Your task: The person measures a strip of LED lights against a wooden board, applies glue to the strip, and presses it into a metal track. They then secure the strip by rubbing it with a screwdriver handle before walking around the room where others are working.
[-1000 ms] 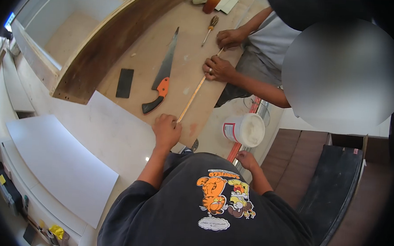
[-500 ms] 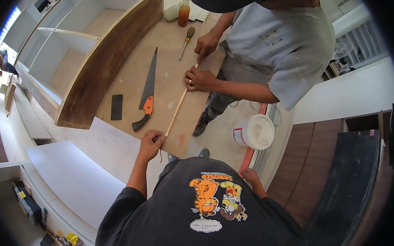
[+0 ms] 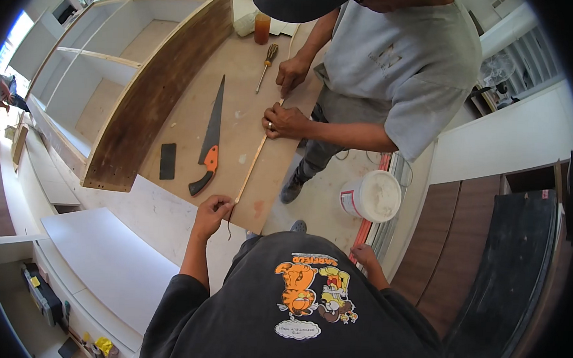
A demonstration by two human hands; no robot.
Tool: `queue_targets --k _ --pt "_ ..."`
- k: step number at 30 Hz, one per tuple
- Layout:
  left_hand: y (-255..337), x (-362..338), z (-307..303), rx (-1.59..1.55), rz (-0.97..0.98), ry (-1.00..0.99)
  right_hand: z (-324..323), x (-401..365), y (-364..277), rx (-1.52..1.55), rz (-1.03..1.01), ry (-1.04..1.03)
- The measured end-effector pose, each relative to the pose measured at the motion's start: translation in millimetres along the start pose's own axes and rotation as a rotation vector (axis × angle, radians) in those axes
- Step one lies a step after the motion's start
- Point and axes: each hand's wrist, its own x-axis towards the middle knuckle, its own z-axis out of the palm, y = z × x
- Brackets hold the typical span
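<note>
My left hand (image 3: pixel 212 211) pinches the near end of a long, thin light-wood strip (image 3: pixel 253 163) at the board's front edge. A thin dark strand (image 3: pixel 229 232) dangles below those fingers. Low at my right side hangs my right hand (image 3: pixel 363 255), its fingers loosely curled and partly hidden, with nothing visible in it. Across from me, a co-worker in a grey shirt has one hand (image 3: pixel 285 122) pressed on the strip and the other hand (image 3: pixel 293 74) at its farther part. On the brown board (image 3: pixel 179 128) lie a handsaw (image 3: pixel 212 136) with an orange-black handle and a screwdriver (image 3: pixel 267 68).
Left of the saw lies a dark flat block (image 3: pixel 167 161). A bottle of amber liquid (image 3: pixel 262 28) stands at the back. An open-sided cabinet frame (image 3: pixel 155 88) borders the left. A white bucket (image 3: pixel 371 195) sits on the floor at right, by red and grey bars (image 3: pixel 363 230).
The view has shifted slightly. My left hand keeps its pinch on the strip's end, and the co-worker's hands remain on the strip. My right hand stays low at my side.
</note>
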Motion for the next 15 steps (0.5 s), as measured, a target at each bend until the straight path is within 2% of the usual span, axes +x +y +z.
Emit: queue_targets --k 8,15 --pt "-8 2 0 -0.067 -0.031 -0.017 0 7 -5 0.093 -0.012 -0.011" --pt "-11 3 -1 -0.059 -0.043 -0.030 12 31 23 0.082 0.009 -0.081"
